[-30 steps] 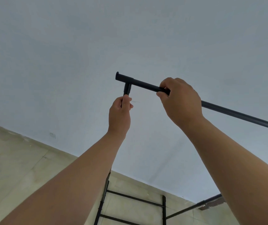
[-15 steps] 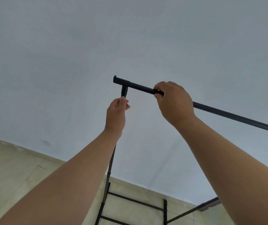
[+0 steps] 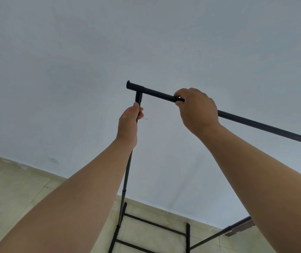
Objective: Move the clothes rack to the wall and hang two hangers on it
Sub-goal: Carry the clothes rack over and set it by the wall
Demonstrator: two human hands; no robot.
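Observation:
A black metal clothes rack [image 3: 157,93] stands in front of a pale blue wall [image 3: 146,42]. Its top bar runs from a capped left end down to the right edge of the view. My left hand [image 3: 128,125] is wrapped around the left upright pole just under the T-joint. My right hand [image 3: 197,109] grips the top bar a little right of that joint. The rack's bottom frame [image 3: 151,229] with its cross rungs shows on the floor between my forearms. No hangers are in view.
Beige floor tiles [image 3: 14,194] meet the wall along a slanted line. A dark strip [image 3: 241,230] lies on the floor at the wall's foot on the right, behind the rack's lower bar.
The rack's top corner and both hands sit lower in the view and slightly left. More of the upright pole and bottom frame shows. The red-and-white object at the left edge has left the view.

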